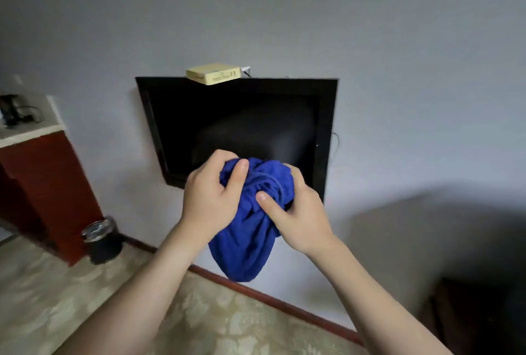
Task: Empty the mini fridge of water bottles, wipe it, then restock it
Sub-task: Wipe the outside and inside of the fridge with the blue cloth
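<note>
A bunched blue cloth [244,246] hangs in front of me, held up in the air by both hands. My left hand [210,198] grips its upper left part, thumb pressed into the fabric. My right hand [296,215] grips the upper right part, thumb across the folds. The lower part of the cloth droops below my hands. No fridge and no water bottles are in view.
A black wall-mounted TV [324,115] is behind the cloth, a yellowish box [213,74] on its top edge. A red-brown cabinet [42,181] with a pale top stands at left, a black bin [101,240] beside it. A dark shape fills the lower right.
</note>
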`<state>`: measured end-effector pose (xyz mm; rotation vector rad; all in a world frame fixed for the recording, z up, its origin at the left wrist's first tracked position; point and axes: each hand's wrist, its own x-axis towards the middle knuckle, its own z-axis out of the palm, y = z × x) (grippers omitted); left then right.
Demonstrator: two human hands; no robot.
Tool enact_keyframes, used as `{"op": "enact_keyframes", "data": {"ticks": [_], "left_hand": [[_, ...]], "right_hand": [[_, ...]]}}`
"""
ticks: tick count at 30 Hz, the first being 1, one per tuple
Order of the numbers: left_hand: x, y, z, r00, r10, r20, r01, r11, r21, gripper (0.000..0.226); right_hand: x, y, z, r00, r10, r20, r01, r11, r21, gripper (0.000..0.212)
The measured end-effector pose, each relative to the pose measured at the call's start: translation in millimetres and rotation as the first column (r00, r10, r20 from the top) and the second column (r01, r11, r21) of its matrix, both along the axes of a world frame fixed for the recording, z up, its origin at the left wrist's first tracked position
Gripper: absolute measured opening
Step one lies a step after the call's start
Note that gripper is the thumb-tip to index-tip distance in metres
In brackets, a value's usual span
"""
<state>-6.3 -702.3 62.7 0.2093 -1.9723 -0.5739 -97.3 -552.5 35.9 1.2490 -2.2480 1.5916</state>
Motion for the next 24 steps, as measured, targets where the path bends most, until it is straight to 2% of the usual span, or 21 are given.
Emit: {"op": "enact_keyframes", "data": {"ticks": [3, 5, 8, 12, 15, 18, 24], "left_hand": [[-82, -5, -10, 0.972, -0.235, -0.006, 0.235, 0.972, -0.011, 0.017], [-129, -2, -12, 0.918, -0.397, 0.007, 0.397, 0.918, -0.009, 0.016], [-190, 18, -10, 0.822, -0.568, 0.023, 0.569, 0.822, -0.037, 0.030], [-252, 77, -7, 0.652, -0.754, 0.081, 0.759, 0.646, -0.083, 0.040], [-276, 132, -10, 0.509, -0.852, 0.124, 0.859, 0.511, -0.023, 0.040], [-301, 180, -18, 0.422, -0.895, 0.142, 0.904, 0.428, 0.012, 0.037], [-362, 267, -45, 0.372, -0.914, 0.164, 0.928, 0.361, -0.093, 0.052]], "right_hand": [[-46, 15, -6, 0.962, -0.264, -0.073, 0.268, 0.962, 0.060, 0.059], [-66, 25, -8, 0.890, -0.439, -0.119, 0.450, 0.889, 0.087, 0.063], [-82, 47, -10, 0.757, -0.640, -0.133, 0.652, 0.753, 0.087, 0.061], [-90, 90, -13, 0.481, -0.862, -0.163, 0.876, 0.482, 0.038, 0.054], [-92, 127, -16, 0.275, -0.950, -0.146, 0.961, 0.273, 0.038, 0.052], [-102, 158, -24, 0.134, -0.978, -0.159, 0.991, 0.131, 0.034, 0.054], [-142, 219, -56, -0.137, -0.957, -0.256, 0.990, -0.137, -0.019, 0.063]]}}
